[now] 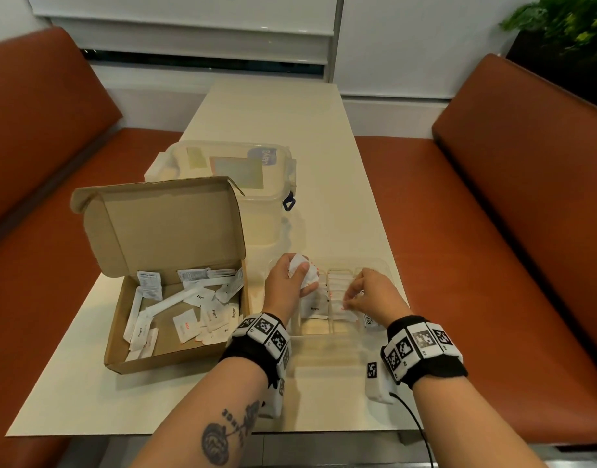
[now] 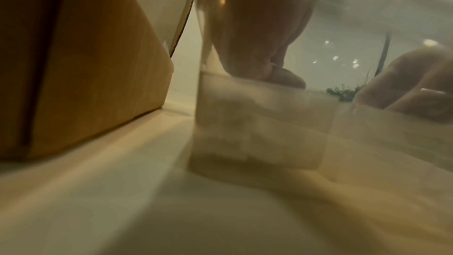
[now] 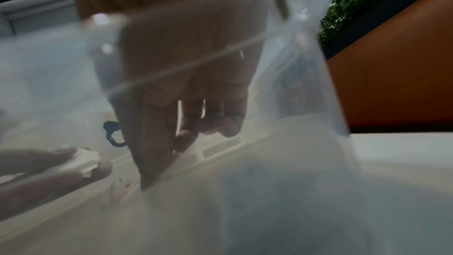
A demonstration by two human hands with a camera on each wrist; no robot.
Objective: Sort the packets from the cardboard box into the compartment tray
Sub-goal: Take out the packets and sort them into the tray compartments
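Note:
The open cardboard box [image 1: 162,361] sits left of centre, with several white packets [image 1: 189,309] loose inside. To its right is the clear compartment tray [image 1: 327,346], with packets standing in its far compartments. My left hand [image 1: 300,275] hovers over the tray's left side and grips a bunch of white packets [image 1: 305,270]; the right wrist view shows the bunch of packets [image 3: 84,160] in its fingers. My right hand [image 1: 349,300] reaches into a middle compartment, its fingertips [image 3: 182,139] pinching a packet [image 1: 344,307] there. Both wrist views look through the blurry tray wall [image 2: 259,129].
A clear lidded plastic container [image 1: 229,170] stands behind the box and tray. The box's raised lid [image 1: 162,224] stands upright at the back. The pale table [image 1: 290,113] runs between two orange benches [image 1: 493,231]. A cable [image 1: 415,420] hangs from my right wrist.

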